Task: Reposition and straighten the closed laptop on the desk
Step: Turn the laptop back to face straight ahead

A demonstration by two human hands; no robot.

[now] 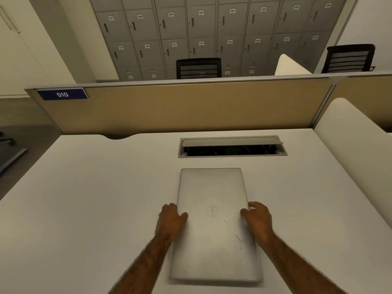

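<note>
The closed laptop is clasped from both sides: the left hand is curled over its left long edge with the thumb laid on the lid, and the right hand is wrapped around the right long edge in the same way. The machine is lying flat on the white desk, near the person, with a short side pointed away, so it is turned lengthwise. Its sides run almost square to the desk front, with perhaps a slight skew.

If the lid is pressed unevenly, the laptop could be pivoted off line rather than straightened; if it is lifted by the edges alone, it might slip from the fingers and be dropped. A forward push taken too far could bring the far edge over the open cable hatch, which lies just beyond it.

Bare desk surface is seen on both sides, wider on the left. To the right a curved side panel bounds the desk, and the tan partition closes the back.
</note>
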